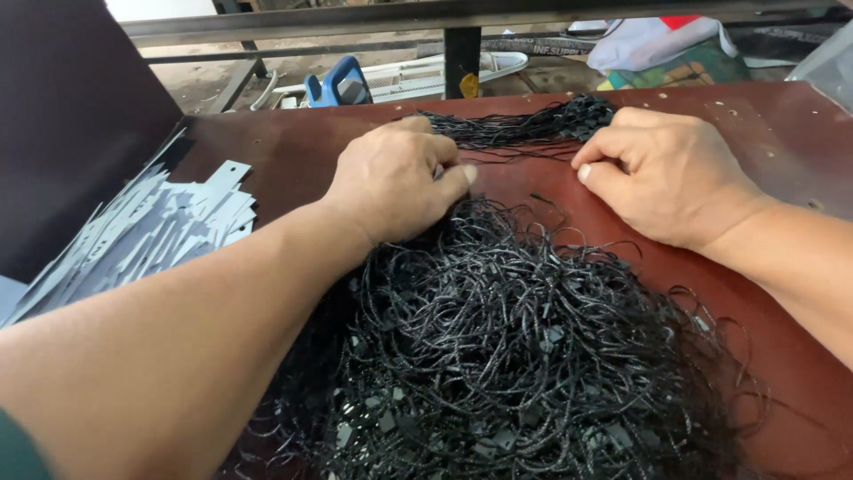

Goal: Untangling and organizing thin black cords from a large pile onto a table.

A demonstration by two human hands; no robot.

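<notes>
- Closest to me, my left forearm (160,356) crosses the lower left of the view, reaching forward over the desk (764,142).
- Just beyond it, a big tangled heap of black cords (524,356) covers the middle of the reddish-brown desk, with small flat black tabs mixed in among the loops.
- My left hand (395,182) rests on the far edge of that heap, knuckles up; its fingers (453,182) are curled in narrow and pinch some of the cords, with the thumb pressed against the forefinger.
- My right hand (671,173) lies flat-knuckled on the desk just beside the heap, at its far right; its fingers (604,147) are bent under and closed, and they touch the straight bundle of cords (524,124), though I cannot tell how much they grip.
- That straight bundle runs between my two hands along the far side of the desk, neater than the loose heap below it.
- At the left, a pile of thin grey strips (142,236) lies fanned out on the desk, well apart from the cords, against a dark upright board (62,116).
- Past the desk's far edge stand a metal rail (355,18), a blue tool (338,84) on the ground and some cloth bags (657,44).
</notes>
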